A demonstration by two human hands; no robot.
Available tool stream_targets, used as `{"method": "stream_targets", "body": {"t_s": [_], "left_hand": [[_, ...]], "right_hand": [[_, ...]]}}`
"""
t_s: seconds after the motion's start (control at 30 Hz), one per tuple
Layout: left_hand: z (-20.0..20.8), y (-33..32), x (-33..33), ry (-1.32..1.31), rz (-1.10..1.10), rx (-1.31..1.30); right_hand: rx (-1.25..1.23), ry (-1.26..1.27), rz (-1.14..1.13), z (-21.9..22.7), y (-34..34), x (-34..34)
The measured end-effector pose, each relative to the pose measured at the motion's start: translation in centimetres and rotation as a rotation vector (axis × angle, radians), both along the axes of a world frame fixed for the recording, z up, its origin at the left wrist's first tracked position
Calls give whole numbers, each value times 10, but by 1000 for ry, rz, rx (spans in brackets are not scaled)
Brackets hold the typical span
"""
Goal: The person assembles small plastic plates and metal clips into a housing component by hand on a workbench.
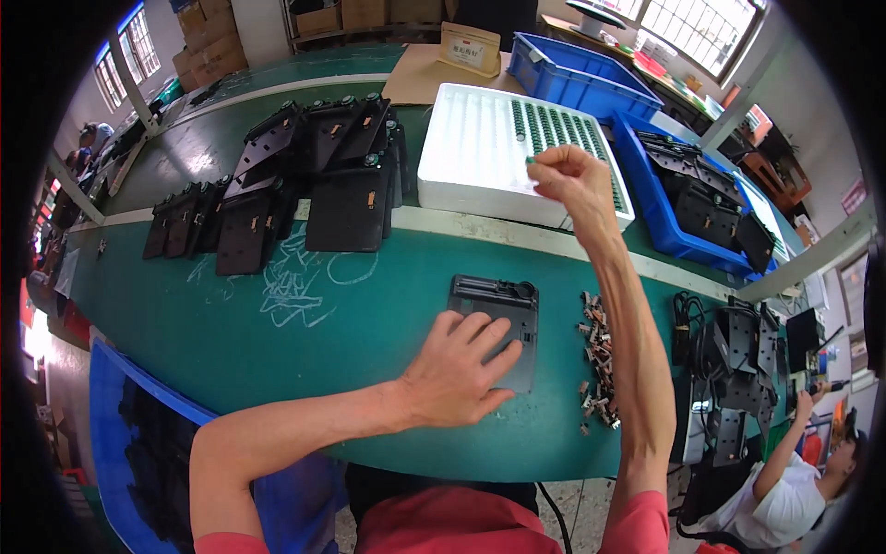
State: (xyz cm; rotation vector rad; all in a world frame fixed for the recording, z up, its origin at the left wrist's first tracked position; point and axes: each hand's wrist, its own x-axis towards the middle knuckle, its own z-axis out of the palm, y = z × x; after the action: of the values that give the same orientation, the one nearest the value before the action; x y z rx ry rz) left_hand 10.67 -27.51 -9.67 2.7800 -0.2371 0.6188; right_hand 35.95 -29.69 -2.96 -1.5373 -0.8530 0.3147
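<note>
The fingers of my right hand (581,185) pinch a small green piece (531,161) above the white foam tray (466,138). I have the left hand (452,371) splayed on a dark panel (514,311), which lies on the counter (378,323) on the tray's near side.

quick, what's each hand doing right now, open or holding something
Left hand: open, fingers spread on the dark plate.
Right hand: grip closed, pinching a small green piece.
</note>
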Motion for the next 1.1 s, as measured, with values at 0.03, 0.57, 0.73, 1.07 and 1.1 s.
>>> {"method": "stream_targets", "body": {"t_s": [0.03,0.57,0.73,1.07,1.1], "left_hand": [[0,0,-1,1,3,10],[-7,-1,-3,-24,26,70],[-4,-2,-2,-86,15,79],[-5,-2,-2,-79,19,78],[-4,-2,-2,-80,18,81]], "right_hand": [[5,63,13,-1,-9,-12],[-99,526,212,-27,-106,-84],[-111,414,207,-33,-112,-89],[-142,347,101,-36,-113,-100],[-143,349,100,-38,-113,-99]]}}
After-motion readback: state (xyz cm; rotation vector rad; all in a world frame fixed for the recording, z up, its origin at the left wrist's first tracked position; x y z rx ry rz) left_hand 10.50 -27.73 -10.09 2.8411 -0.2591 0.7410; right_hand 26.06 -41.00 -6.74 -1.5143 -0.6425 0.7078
